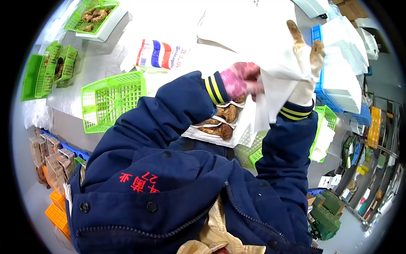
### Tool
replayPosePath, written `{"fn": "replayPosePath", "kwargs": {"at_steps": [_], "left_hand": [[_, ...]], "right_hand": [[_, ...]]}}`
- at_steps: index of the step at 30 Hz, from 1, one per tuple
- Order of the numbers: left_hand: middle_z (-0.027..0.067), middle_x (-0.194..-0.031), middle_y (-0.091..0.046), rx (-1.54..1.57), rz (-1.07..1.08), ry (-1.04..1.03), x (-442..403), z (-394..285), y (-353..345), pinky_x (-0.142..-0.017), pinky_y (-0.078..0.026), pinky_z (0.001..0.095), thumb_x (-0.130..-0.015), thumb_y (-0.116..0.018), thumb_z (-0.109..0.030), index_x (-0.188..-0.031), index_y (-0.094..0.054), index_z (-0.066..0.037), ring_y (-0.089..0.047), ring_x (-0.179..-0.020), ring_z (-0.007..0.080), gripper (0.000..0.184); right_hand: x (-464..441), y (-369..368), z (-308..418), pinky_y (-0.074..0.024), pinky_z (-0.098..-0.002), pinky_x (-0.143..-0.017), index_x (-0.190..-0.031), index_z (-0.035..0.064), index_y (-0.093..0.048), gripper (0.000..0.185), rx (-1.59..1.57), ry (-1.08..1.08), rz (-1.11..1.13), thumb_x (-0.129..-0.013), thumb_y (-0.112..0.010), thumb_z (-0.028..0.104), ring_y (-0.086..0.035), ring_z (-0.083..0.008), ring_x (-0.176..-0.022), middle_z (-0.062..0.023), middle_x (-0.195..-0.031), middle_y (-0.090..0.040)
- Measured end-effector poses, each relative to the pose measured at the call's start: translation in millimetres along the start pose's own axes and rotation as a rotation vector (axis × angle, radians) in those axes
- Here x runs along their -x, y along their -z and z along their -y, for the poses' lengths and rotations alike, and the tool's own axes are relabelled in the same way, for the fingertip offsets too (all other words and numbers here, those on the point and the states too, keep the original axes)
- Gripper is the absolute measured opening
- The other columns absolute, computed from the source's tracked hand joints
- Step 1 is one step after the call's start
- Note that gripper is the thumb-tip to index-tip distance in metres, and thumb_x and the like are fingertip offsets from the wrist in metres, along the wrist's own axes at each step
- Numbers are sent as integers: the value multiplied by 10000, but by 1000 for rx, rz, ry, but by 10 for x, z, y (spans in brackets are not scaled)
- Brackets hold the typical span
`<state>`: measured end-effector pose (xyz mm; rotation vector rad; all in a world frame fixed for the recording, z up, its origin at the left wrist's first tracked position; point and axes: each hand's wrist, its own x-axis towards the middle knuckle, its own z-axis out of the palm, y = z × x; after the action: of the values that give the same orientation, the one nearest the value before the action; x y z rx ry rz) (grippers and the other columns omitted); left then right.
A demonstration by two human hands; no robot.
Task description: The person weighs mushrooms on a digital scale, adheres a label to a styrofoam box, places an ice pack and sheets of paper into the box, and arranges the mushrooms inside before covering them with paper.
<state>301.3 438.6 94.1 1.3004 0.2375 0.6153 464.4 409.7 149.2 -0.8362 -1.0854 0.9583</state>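
My left hand, in a pink patterned glove, has its fingers closed at the edge of a thin white sheet. My right hand, in a pale glove with brownish fingertips, is raised with its fingers spread apart; the sheet hangs against its palm side. Below my left hand, a white tray holds several brown mushrooms with white strips between them. The tray sits near my body, partly hidden by my left sleeve.
An empty green basket stands on the left, beside a printed packet. Farther back are a green basket of mushrooms and stacked green baskets. White sheets are piled in a blue crate at right.
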Motion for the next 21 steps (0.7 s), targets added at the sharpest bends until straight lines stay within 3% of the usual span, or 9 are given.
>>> {"fn": "replayPosePath", "kwargs": {"at_steps": [2,6,7,9,12,14,16,18,21], "left_hand": [[65,-964,-609,-63,-136,34,103,-33,211,-775,-478,285,-842,-535,-78,-1151,-500,25,-586,-870,162,328],[48,-965,-603,171,-222,-63,271,21,470,-793,-474,278,-861,-567,-140,-1089,-525,5,-580,-879,132,274],[66,-1049,-578,-33,-296,-24,260,-7,496,-833,-461,281,-833,-620,-164,-1142,-495,2,-565,-950,146,372],[94,-1148,-529,-342,-394,-54,253,-92,360,-913,-420,324,-777,-693,-205,-1199,-456,-9,-517,-1062,185,522],[161,-1268,-434,-822,-314,-611,180,27,283,-984,-353,391,-638,-792,-234,-1258,-407,-30,-423,-1187,301,758],[189,-1288,-413,-957,-198,-616,484,-196,468,-966,-372,380,-618,-789,-177,-1250,-425,-27,-418,-1194,325,745],[198,-1253,-441,-917,-84,-571,937,-621,622,-930,-406,369,-634,-734,-81,-1242,-437,-41,-448,-1160,342,678],[198,-1214,-476,-984,-38,-573,1322,-903,1033,-913,-420,365,-641,-698,-24,-1234,-447,-49,-474,-1128,344,645],[162,-984,-601,-729,1,-517,1101,-526,1203,-850,-450,356,-675,-564,107,-1039,-594,-47,-570,-957,305,396]], "right_hand": [[116,-30,-64,-464,-226,-689,-1356,60,-274,684,-156,-97,76,-814,-625,287,-530,-136,-841,-119,-1051,-532],[491,-142,-361,-416,-352,-877,-1255,25,-460,694,938,277,314,-646,-748,191,-525,-259,-1028,-160,-1072,-560],[625,-130,-521,-449,-293,-785,-1173,22,-518,494,728,-226,253,-718,-670,138,-578,-210,-889,-111,-940,-602],[669,-65,-632,-442,-222,-666,-983,26,-560,215,551,-334,46,-769,-568,46,-579,-156,-727,-67,-834,-601],[584,-52,-570,-461,-276,-772,-1030,-6,-539,202,-72,-255,-16,-836,-482,-3,-569,-144,-826,-55,-876,-608],[660,-593,-730,-416,-239,-496,-800,53,-492,106,-319,-376,-304,-789,-464,-48,-492,-110,-581,-4,-684,-485],[651,-1174,-305,-477,-264,-643,-1051,-12,-510,279,-146,-373,116,-777,-465,-32,-585,-147,-754,-107,-908,-583],[534,-1783,20,-453,-242,-653,-952,-27,-586,194,248,-445,125,-785,-489,-17,-591,-150,-752,-67,-806,-619],[717,-935,-458,-388,-269,-524,-810,11,-581,51,731,-342,65,-773,-577,46,-503,-107,-604,-43,-682,-560]]}}
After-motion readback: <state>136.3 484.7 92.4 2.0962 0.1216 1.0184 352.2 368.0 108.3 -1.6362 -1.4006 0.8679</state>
